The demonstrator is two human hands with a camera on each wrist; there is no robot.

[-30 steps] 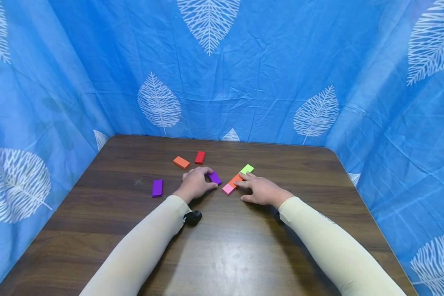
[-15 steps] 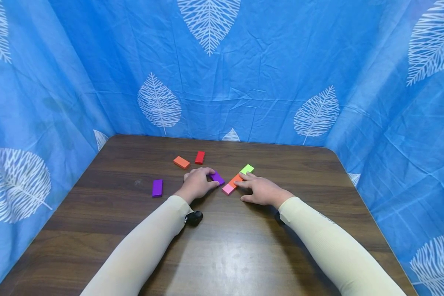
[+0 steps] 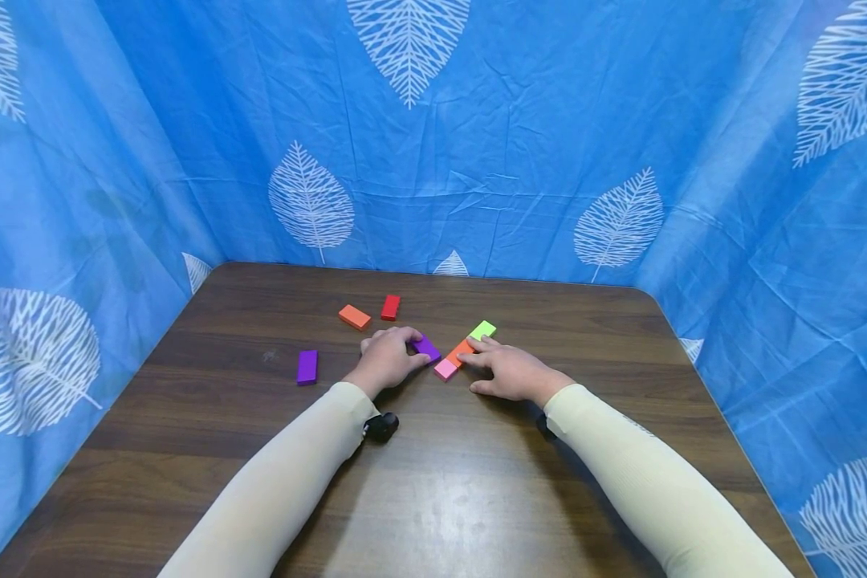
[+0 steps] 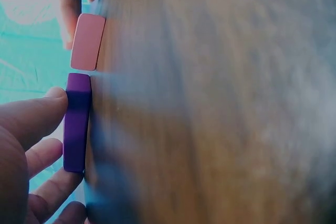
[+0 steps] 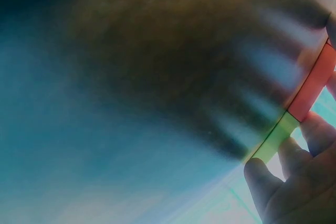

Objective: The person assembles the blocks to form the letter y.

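Left hand (image 3: 386,357), mid-frame: its grip is parted about as far as the purple block (image 3: 427,348), pinched between thumb and fingers. The block lies at the fingertips, on the grip's right in the head view, one end just beside the pink block (image 3: 445,369); contact there is unclear. Right hand (image 3: 513,372): fingers spread, touching the orange block (image 3: 460,353) and green block (image 3: 483,329), which line up with the pink toward the upper right. On the worktop (image 3: 433,482), a second purple block (image 3: 307,368) lies left of centre, with a second orange block (image 3: 355,317) and a red block (image 3: 390,307) above the left hand
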